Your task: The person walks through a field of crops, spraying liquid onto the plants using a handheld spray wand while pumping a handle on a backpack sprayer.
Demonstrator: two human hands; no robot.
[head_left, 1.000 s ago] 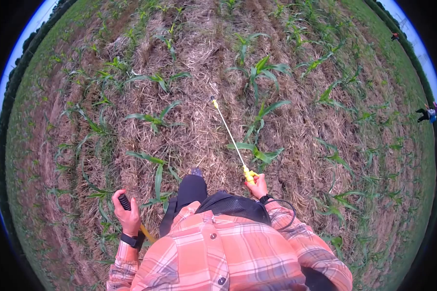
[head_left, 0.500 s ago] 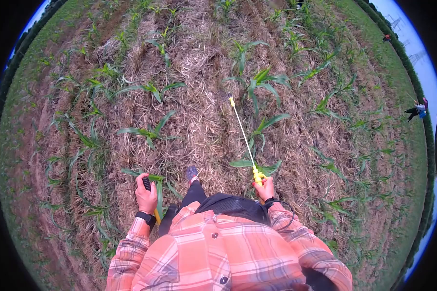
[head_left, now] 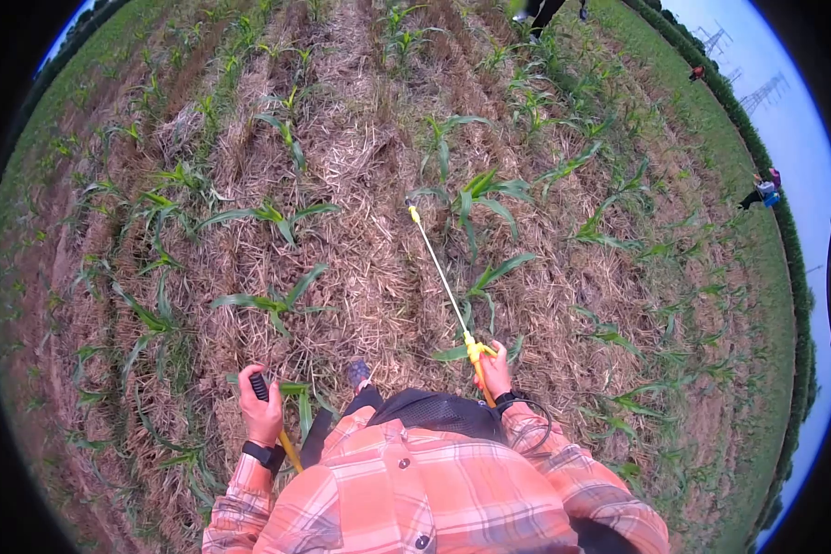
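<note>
My left hand [head_left: 262, 413] is closed round the black grip of a yellow pump lever [head_left: 290, 452], low on the left of the head view. In my right hand [head_left: 496, 376] is a spray wand [head_left: 441, 277], held at its yellow trigger handle. Its thin pale tube points forward, and the yellow nozzle [head_left: 414, 214] hovers over straw beside a young corn plant [head_left: 475, 196]. Whether liquid leaves the nozzle I cannot make out. An orange hose part runs back from the handle toward my wrist. Both wrists wear black bands.
Rows of young corn, such as this plant [head_left: 270, 214], grow through dry straw [head_left: 360, 240] on both sides. A person's legs [head_left: 545, 14] show at the top. Another person [head_left: 764, 191] stands at the far right, before a tree line. My shoe [head_left: 357, 373] is between the rows.
The view has tilted up a little, so plants and hands sit lower. The nozzle has shifted left in view. A person's legs now show more fully at the top.
</note>
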